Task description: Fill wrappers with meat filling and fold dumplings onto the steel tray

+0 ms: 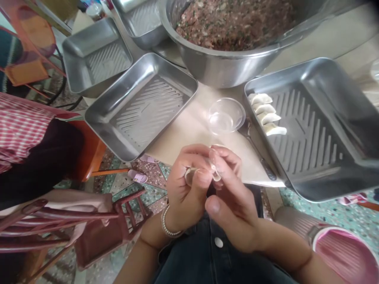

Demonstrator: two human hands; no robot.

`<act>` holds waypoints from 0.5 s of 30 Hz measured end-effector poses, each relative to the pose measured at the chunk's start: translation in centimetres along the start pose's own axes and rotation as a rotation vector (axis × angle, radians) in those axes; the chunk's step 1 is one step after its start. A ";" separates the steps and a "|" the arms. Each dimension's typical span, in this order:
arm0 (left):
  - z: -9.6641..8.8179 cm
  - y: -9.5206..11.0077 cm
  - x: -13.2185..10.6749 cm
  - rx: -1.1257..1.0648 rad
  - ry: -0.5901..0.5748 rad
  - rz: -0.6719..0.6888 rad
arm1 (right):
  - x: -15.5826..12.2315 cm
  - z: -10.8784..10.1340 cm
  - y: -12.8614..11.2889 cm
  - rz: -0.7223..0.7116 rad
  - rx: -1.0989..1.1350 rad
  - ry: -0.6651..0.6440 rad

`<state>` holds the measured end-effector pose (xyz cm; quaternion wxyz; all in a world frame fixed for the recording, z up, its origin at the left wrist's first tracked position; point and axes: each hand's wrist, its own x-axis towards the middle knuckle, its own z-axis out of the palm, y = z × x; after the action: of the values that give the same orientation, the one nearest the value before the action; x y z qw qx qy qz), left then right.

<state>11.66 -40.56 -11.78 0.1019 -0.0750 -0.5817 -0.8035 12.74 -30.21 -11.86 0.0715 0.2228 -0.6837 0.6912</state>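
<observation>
Close in front of my body, my left hand [186,189] and my right hand [235,201] meet around a small pale dumpling [216,174]. My left fingers curl around one side of it, with thumb and forefinger closed on the dough. The fingertips of my right hand pinch the other side. Most of the dumpling is hidden by my fingers. Just beyond my hands stands a clear plastic bowl [226,118]. Several folded dumplings [269,114] lie in a row along the left side of the right metal tray [322,98].
A large metal basin [225,69] of minced filling [237,21] stands at the back. A dark-handled utensil [262,159] lies beside the right tray. Left are more metal trays [145,106], a wooden chair [103,240] and a seated person [32,154]. A pink-lined bin [340,252] stands lower right.
</observation>
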 end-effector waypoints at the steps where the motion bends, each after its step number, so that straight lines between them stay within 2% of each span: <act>1: 0.1 0.1 0.0 -0.017 -0.008 -0.017 | 0.2 -0.2 0.0 0.008 -0.028 0.027; 4: 0.5 0.7 0.0 -0.106 -0.049 -0.102 | 0.7 -1.0 -0.2 0.021 -0.122 0.084; 9: 1.1 2.1 -0.1 -0.270 -0.117 -0.308 | 1.6 -2.3 -0.6 -0.112 -0.401 0.182; 15: 1.4 3.0 0.0 -0.481 -0.145 -0.421 | 1.9 -3.4 -0.9 -0.215 -0.680 0.306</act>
<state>12.39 -40.13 -8.57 -0.1286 -0.0319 -0.3839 -0.9138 10.71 -27.21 -10.12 0.3147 0.1510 -0.8279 0.4389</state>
